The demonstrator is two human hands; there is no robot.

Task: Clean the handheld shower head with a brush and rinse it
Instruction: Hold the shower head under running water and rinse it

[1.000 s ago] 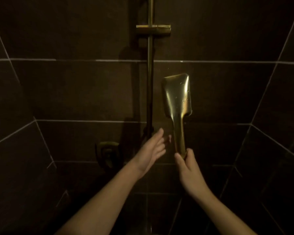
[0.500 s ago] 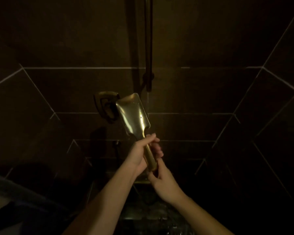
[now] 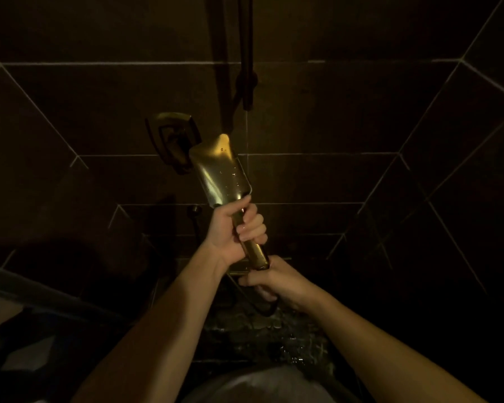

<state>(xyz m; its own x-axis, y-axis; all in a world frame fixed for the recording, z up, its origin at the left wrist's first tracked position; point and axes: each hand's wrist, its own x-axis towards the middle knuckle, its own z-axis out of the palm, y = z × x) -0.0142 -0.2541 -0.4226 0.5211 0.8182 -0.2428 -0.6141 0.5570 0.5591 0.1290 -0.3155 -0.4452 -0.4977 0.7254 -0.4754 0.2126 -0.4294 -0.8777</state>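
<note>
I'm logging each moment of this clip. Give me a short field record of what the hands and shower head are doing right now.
shower head: gold shower head, tilted, spray end up and left
left hand: left hand grips the handle just below the head
right hand: right hand curled at the handle's base, around the hose end
brush: none visible
wall: dark tile, rail above
water: droplets on the head; no spray seen
</note>
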